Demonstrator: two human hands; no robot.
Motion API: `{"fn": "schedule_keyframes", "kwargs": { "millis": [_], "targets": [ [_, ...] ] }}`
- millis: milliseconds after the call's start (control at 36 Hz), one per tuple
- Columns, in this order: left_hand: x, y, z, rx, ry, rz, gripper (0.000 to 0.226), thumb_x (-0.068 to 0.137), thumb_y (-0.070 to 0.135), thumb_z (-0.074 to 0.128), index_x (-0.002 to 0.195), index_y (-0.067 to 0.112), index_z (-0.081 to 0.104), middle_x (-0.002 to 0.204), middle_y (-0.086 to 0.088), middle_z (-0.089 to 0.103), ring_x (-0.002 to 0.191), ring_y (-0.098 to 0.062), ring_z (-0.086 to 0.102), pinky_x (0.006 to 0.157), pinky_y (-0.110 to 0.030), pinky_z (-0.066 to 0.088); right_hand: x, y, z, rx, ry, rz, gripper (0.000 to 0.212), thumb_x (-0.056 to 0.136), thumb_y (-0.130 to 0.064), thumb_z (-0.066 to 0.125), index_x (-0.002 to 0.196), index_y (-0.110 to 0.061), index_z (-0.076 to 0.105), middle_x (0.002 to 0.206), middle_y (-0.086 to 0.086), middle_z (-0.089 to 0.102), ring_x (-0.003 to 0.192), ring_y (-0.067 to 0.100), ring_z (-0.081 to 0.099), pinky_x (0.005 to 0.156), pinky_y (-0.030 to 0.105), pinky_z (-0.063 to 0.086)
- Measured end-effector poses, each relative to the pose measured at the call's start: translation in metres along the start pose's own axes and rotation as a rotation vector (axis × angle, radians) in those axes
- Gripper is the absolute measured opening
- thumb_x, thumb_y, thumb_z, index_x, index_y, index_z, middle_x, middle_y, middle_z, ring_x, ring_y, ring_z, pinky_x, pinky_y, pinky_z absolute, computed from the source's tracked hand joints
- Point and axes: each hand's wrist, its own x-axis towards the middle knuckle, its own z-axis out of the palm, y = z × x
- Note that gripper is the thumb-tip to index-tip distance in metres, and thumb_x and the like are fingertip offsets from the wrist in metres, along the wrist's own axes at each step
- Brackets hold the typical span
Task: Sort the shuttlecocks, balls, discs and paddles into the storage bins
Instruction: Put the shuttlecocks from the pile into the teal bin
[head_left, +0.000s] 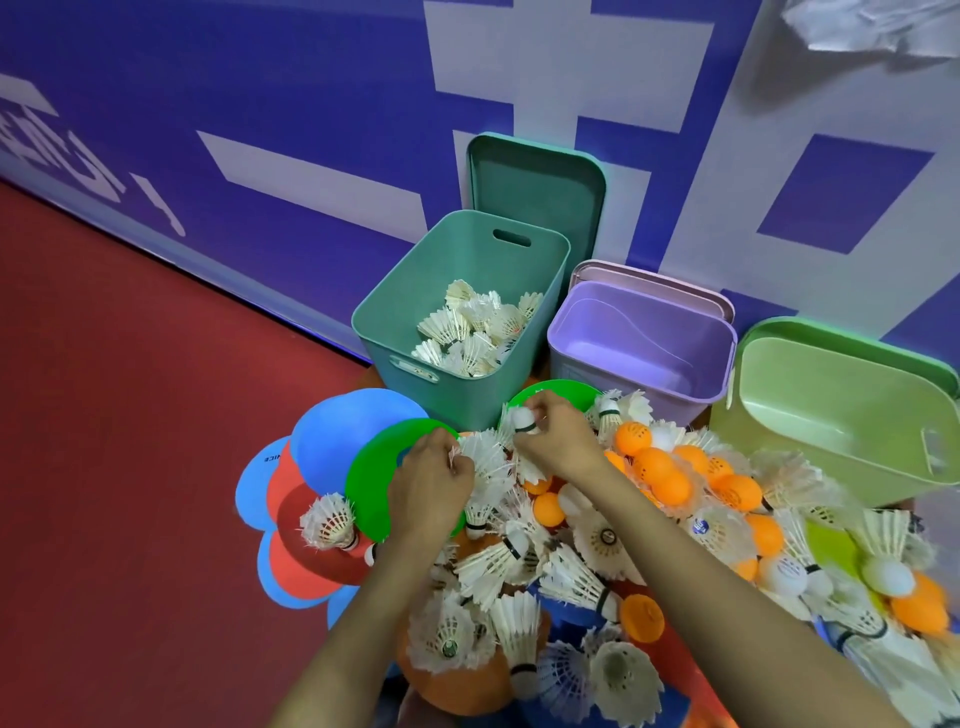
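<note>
White feather shuttlecocks and orange plastic balls lie piled on the floor. Left hand grips a shuttlecock bunch; right hand pinches one cork-tipped shuttlecock, near the teal plastic bin.

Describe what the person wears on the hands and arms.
The left hand and right hand are bare, with no gloves, rings, watch or bands showing. Both forearms are uncovered as far as the frame shows, with no sleeve in view.
</note>
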Motion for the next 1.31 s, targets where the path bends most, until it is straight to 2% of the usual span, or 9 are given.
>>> {"fn": "schedule_keyframes", "kwargs": {
  "millis": [167, 306, 417, 556, 639, 889, 1056, 1167, 1306],
  "targets": [
    [-0.001, 0.013, 0.005, -0.058, 0.031, 0.065, 0.009, 0.090, 0.018, 0.051, 0.096, 0.012, 0.053, 0.083, -0.006, 0.055, 0.073, -0.026, 0.055, 0.057, -0.032, 0.036, -0.031, 0.006, -0.033, 0.420, 0.132, -0.051, 0.026, 0.079, -0.006, 0.067, 0.098, -0.017, 0.054, 0.099, -0.001, 0.058, 0.091, 0.013, 0.053, 0.071, 0.017, 0.042],
    [0.001, 0.036, 0.001, -0.207, 0.138, 0.158, 0.007, 0.095, 0.018, 0.047, 0.094, 0.012, 0.051, 0.089, -0.002, 0.052, 0.076, -0.019, 0.051, 0.065, -0.035, 0.040, -0.035, 0.009, -0.050, 0.586, 0.312, -0.061, 0.024, 0.082, -0.008, 0.067, 0.092, -0.020, 0.049, 0.092, -0.007, 0.056, 0.087, 0.011, 0.054, 0.074, 0.034, 0.049],
    [0.022, 0.057, -0.010, -0.328, 0.247, 0.240, 0.010, 0.096, 0.016, 0.047, 0.093, 0.009, 0.052, 0.084, -0.001, 0.048, 0.070, -0.018, 0.045, 0.060, -0.032, 0.037, -0.019, -0.002, -0.067, 0.641, 0.442, -0.117, 0.029, 0.081, -0.020, 0.073, 0.084, -0.029, 0.046, 0.092, -0.003, 0.053, 0.080, 0.011, 0.054, 0.070, 0.030, 0.049],
    [0.083, 0.074, -0.023, -0.238, 0.269, 0.272, 0.013, 0.096, 0.014, 0.045, 0.099, 0.004, 0.053, 0.099, -0.010, 0.055, 0.084, -0.029, 0.053, 0.072, -0.040, 0.045, 0.019, -0.023, -0.080, 0.510, 0.514, -0.166, 0.025, 0.079, -0.025, 0.074, 0.086, -0.024, 0.050, 0.099, 0.008, 0.055, 0.079, 0.016, 0.049, 0.068, 0.027, 0.043],
    [0.125, 0.076, -0.026, -0.114, 0.208, 0.225, 0.015, 0.096, 0.011, 0.042, 0.104, 0.004, 0.052, 0.108, -0.014, 0.055, 0.094, -0.034, 0.054, 0.078, -0.041, 0.042, 0.050, -0.035, -0.077, 0.492, 0.469, -0.115, 0.030, 0.078, -0.022, 0.073, 0.082, -0.031, 0.044, 0.099, 0.013, 0.057, 0.071, 0.021, 0.053, 0.069, 0.036, 0.048],
    [0.216, 0.049, -0.011, 0.335, -0.171, 0.070, 0.033, 0.089, -0.004, 0.039, 0.119, 0.003, 0.053, 0.121, -0.019, 0.057, 0.109, -0.037, 0.057, 0.088, -0.042, 0.045, 0.124, -0.060, -0.057, 0.220, 0.331, -0.124, 0.029, 0.074, -0.009, 0.067, 0.087, -0.011, 0.041, 0.090, 0.006, 0.047, 0.081, 0.021, 0.041, 0.063, 0.026, 0.024],
    [0.227, 0.030, -0.009, 0.370, -0.299, 0.054, 0.035, 0.090, 0.001, 0.043, 0.123, 0.005, 0.051, 0.123, -0.017, 0.057, 0.110, -0.034, 0.057, 0.089, -0.040, 0.046, 0.161, -0.078, -0.035, 0.127, 0.266, -0.134, 0.025, 0.079, -0.007, 0.060, 0.088, -0.012, 0.038, 0.092, 0.002, 0.041, 0.084, 0.025, 0.046, 0.075, 0.041, 0.045],
    [0.224, 0.028, -0.011, 0.401, -0.340, 0.065, 0.036, 0.091, 0.010, 0.048, 0.127, 0.010, 0.051, 0.129, -0.012, 0.053, 0.115, -0.031, 0.054, 0.095, -0.038, 0.046, 0.177, -0.079, -0.020, -0.071, 0.197, -0.104, 0.018, 0.085, -0.009, 0.054, 0.100, -0.007, 0.045, 0.107, 0.012, 0.046, 0.091, 0.031, 0.051, 0.083, 0.037, 0.042],
    [0.207, 0.034, -0.013, 0.422, -0.334, 0.111, 0.032, 0.093, 0.021, 0.050, 0.124, 0.014, 0.054, 0.129, -0.009, 0.054, 0.116, -0.029, 0.053, 0.093, -0.036, 0.043, 0.173, -0.066, -0.015, -0.315, 0.138, -0.098, 0.036, 0.084, -0.010, 0.053, 0.119, -0.003, 0.050, 0.123, 0.017, 0.046, 0.116, 0.036, 0.043, 0.103, 0.038, 0.033]
  ]
}}
